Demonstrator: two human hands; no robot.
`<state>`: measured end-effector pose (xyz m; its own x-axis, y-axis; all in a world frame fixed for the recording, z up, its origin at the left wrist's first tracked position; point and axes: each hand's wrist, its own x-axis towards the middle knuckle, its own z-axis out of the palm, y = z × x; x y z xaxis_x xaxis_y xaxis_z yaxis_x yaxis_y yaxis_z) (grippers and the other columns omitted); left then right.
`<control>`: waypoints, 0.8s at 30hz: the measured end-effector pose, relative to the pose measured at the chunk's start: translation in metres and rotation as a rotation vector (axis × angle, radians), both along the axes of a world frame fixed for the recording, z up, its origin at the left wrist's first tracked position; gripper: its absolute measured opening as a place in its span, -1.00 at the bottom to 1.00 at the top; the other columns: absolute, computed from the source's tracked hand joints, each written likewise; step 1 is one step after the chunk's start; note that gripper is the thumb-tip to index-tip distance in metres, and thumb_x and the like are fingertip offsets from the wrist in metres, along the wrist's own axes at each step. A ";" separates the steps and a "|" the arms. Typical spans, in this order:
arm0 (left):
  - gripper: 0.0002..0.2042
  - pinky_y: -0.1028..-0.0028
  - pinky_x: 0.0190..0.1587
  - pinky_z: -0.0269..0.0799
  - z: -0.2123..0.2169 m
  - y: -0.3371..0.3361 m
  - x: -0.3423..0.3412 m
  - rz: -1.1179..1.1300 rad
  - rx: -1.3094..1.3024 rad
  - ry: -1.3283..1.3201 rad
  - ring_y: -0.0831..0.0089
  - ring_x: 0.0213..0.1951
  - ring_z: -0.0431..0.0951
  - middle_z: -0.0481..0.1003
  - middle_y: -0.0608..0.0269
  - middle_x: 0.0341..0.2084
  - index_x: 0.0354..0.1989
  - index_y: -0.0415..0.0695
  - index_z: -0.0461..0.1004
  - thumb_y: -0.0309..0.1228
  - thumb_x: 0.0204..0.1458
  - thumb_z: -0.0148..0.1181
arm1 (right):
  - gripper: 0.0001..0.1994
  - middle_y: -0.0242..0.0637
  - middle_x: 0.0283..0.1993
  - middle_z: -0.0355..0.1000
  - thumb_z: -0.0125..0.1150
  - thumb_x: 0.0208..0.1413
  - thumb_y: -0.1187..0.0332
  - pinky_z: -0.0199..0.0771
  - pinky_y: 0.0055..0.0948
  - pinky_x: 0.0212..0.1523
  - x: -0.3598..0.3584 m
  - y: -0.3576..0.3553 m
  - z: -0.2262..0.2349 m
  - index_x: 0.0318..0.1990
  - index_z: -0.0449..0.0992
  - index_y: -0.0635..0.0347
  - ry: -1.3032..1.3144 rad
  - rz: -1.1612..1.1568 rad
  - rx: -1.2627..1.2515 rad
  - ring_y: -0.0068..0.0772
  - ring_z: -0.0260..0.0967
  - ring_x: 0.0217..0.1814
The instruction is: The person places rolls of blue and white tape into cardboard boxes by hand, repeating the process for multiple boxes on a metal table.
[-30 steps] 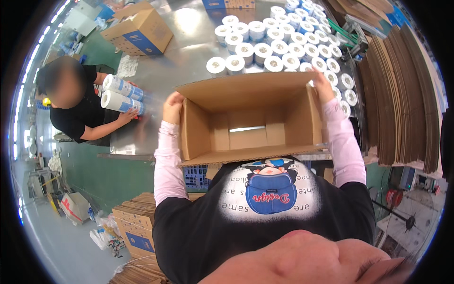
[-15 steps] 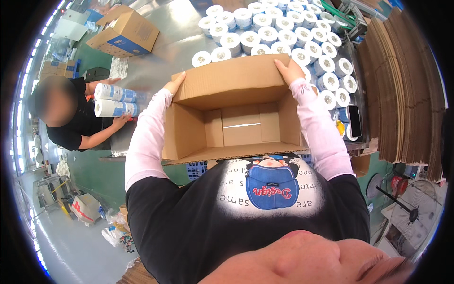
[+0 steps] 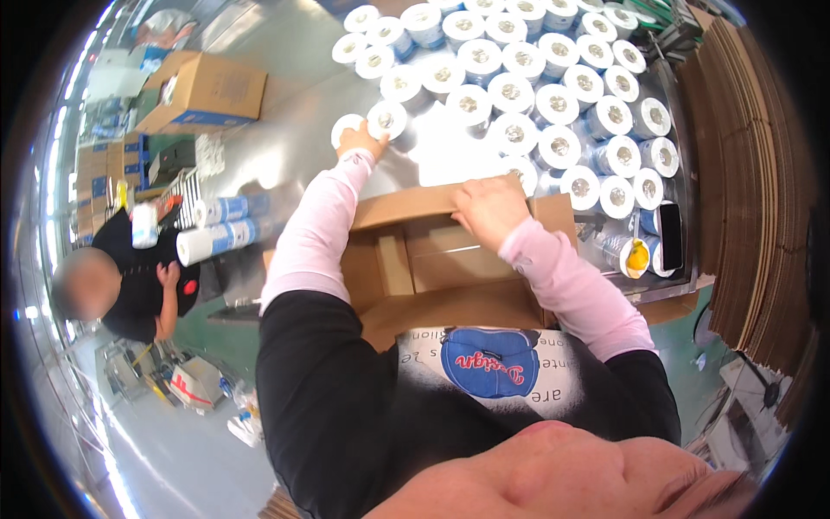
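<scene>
My left hand [image 3: 361,141] reaches over the table with its fingers apart, touching a white paper roll [image 3: 346,126] at the near left end of the group. My thumb lies close to a second roll [image 3: 386,118]. My right hand [image 3: 491,212] is closed over the far flap of an open cardboard box [image 3: 393,212] in front of my body. The inside of the box shows brown walls and bottom, with no rolls visible in it. My forearms cover parts of both box sides.
Several upright rolls [image 3: 512,92] in blue-printed wrap crowd the metal table [image 3: 298,130]. A phone [image 3: 670,235] lies at the right, beside flat cardboard stacks [image 3: 739,173]. Left, a co-worker [image 3: 143,268] stands near two lying rolls [image 3: 220,240] and another box [image 3: 220,91].
My left hand has let go of the box and moved to the rolls. My right hand has shifted left along the flap. The co-worker's hands have come off the two lying rolls.
</scene>
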<state>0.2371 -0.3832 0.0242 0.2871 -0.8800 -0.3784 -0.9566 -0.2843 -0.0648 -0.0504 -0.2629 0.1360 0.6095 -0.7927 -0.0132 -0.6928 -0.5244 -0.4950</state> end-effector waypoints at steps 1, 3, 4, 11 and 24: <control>-0.28 0.15 0.19 0.29 -0.007 -0.023 -0.003 0.166 -0.032 0.035 -0.02 0.14 0.39 0.42 0.04 0.10 0.27 0.10 0.25 0.24 -0.02 0.06 | -0.81 -0.19 -0.16 0.49 0.24 0.01 0.33 0.45 -0.18 -0.09 -0.009 -0.001 -0.003 -0.22 0.52 0.15 -0.186 0.044 -0.031 -0.15 0.46 -0.09; -0.21 0.16 0.20 0.28 -0.074 -0.035 0.059 0.289 -0.015 0.080 -0.02 0.16 0.37 0.42 0.03 0.11 0.30 0.08 0.21 0.31 -0.05 0.00 | -0.74 -0.14 -0.12 0.47 0.19 0.00 0.43 0.42 -0.21 -0.04 -0.023 -0.005 0.015 -0.11 0.50 0.18 -0.674 -0.065 0.092 -0.10 0.44 -0.07; -0.23 0.20 0.20 0.27 -0.069 -0.047 0.037 0.180 0.138 -0.050 0.01 0.18 0.35 0.44 0.05 0.10 0.28 0.04 0.26 0.28 -0.04 0.02 | -0.69 -0.12 -0.09 0.46 0.16 -0.02 0.47 0.41 -0.22 -0.01 -0.040 -0.015 0.011 -0.06 0.48 0.19 -0.627 -0.277 0.071 -0.07 0.42 -0.05; -0.37 0.30 0.19 0.33 -0.074 -0.069 0.030 0.234 0.303 -0.207 0.14 0.18 0.36 0.40 0.08 0.11 0.18 0.22 0.40 0.17 -0.11 0.19 | -0.60 -0.08 0.45 -0.04 0.08 0.08 0.43 -0.07 0.16 0.37 -0.134 -0.142 -0.109 0.11 0.47 -0.14 0.558 -0.282 0.052 -0.06 -0.22 0.52; -0.34 0.38 0.09 0.39 -0.042 -0.031 0.092 0.224 -0.030 0.429 0.17 0.04 0.52 0.51 0.00 0.01 0.04 -0.23 0.48 0.02 -0.19 0.25 | -0.67 -0.12 -0.08 0.32 0.26 -0.14 0.26 0.21 -0.08 0.12 -0.123 -0.135 -0.166 -0.12 0.57 -0.05 0.453 -0.269 -0.001 -0.07 0.25 0.10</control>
